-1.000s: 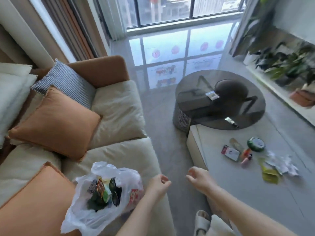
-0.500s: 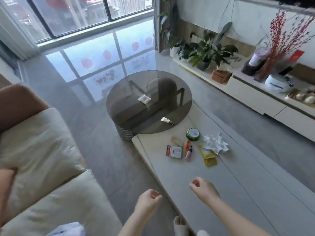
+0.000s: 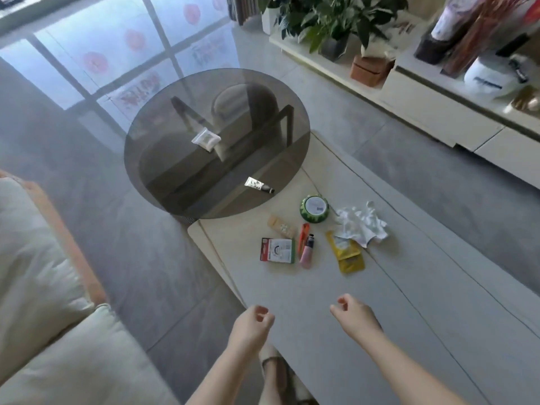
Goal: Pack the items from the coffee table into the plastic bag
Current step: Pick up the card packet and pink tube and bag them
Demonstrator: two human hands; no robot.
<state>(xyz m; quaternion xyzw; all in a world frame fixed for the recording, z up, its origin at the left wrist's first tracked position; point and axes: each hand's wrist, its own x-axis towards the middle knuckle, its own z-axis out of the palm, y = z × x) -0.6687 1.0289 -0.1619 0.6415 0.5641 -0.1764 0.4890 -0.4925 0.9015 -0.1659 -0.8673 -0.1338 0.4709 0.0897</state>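
Both hands empty, fingers loosely curled: left hand (image 3: pixel 253 322) at near edge of coffee table (image 3: pixel 409 331), right hand (image 3: pixel 355 317) above tabletop. Item cluster lies ahead, well apart from both. Red card pack (image 3: pixel 277 250) and pink tube (image 3: pixel 307 251) nearest; tube's long axis runs toward hands. Yellow sachet (image 3: pixel 347 255) ahead of right hand. Right hand likely nearer. Plastic bag out of view.

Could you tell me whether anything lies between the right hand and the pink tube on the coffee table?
Nothing visible does. The right hand hangs over bare tabletop, and the stretch up to the pink tube is clear. The carded pack and yellow sachet lie to either side.
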